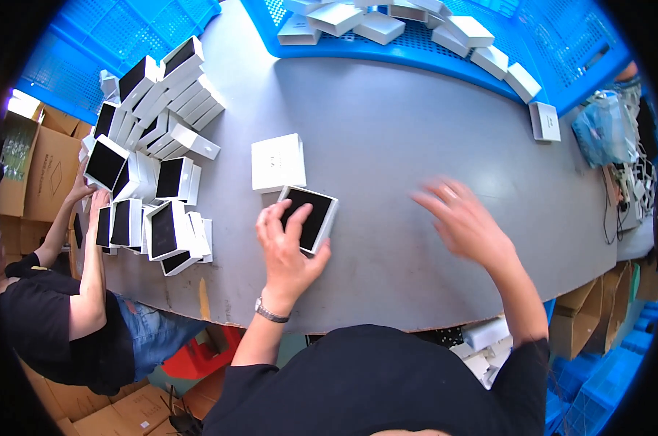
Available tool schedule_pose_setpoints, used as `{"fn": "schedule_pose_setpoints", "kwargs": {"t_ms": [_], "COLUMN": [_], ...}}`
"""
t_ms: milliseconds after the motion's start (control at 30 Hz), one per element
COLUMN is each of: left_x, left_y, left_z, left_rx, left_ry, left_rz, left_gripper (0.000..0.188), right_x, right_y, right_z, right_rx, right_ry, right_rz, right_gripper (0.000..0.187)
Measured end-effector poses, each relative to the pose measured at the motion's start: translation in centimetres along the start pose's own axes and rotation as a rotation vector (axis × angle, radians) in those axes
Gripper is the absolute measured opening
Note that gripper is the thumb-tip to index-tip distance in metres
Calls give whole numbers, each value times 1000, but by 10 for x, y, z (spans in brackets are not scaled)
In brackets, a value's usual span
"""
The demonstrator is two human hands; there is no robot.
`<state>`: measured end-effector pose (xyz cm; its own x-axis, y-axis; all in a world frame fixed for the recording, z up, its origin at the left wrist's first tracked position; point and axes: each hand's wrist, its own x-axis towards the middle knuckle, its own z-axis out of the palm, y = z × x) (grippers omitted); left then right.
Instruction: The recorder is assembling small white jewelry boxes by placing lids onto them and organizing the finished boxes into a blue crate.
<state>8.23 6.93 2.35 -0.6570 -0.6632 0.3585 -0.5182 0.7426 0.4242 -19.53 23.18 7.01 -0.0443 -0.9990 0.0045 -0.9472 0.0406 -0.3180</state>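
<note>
My left hand (pixel 289 251), with a watch on its wrist, grips a small white box (pixel 332 218) with a black inner face. Its thumb is at the near edge, and its fingers curl over the left side and the black face. Just beyond lies a white lid-like box (pixel 279 163) with small print on top, close against the gripped box. Over the bare tabletop to the right hovers my right hand (pixel 463 221), fingers stretched out and somewhat smeared by motion, nothing visible in it.
Many white boxes with black faces (pixel 171 178) are stacked at the left, where a co-worker's hands (pixel 93 196) touch them. A blue crate (pixel 416 58) with white boxes stands at the far side of the grey table (pixel 387 291). One white box (pixel 545 121) lies beside the crate's corner.
</note>
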Motion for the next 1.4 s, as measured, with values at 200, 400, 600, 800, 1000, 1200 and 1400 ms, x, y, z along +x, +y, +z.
{"fn": "schedule_pose_setpoints", "kwargs": {"t_ms": [200, 400, 600, 800, 1000, 1200, 1400], "left_x": [-21, -40, -37, -41, -45, -30, -36], "left_y": [16, 19, 22, 33, 25, 21, 22], "left_z": [-5, 10, 26, 31, 42, 40, 42], "left_rx": [-293, -633, -406, -361, -378, -441, -455], "left_ry": [17, -121, -371, -345, -360, -403, -434], "left_rz": [137, 172, 321, 242, 272, 407, 389], "left_gripper": [59, 62, 56, 57, 58, 63, 63], "right_x": [236, 171, 28, 1, -46, -54, -61], "right_y": [-17, -26, -32, 19, -4, -26, -18], "right_z": [66, 62, 1, 48, 66, 74, 83], "right_rx": [-262, -371, -431, 231, 323, 337, 359], "right_ry": [200, -31, -249, 84, 109, 222, 277], "right_rz": [-756, -85, 188, -131, -92, 83, -1], "right_gripper": [81, 72, 89, 58, 61, 58, 58]}}
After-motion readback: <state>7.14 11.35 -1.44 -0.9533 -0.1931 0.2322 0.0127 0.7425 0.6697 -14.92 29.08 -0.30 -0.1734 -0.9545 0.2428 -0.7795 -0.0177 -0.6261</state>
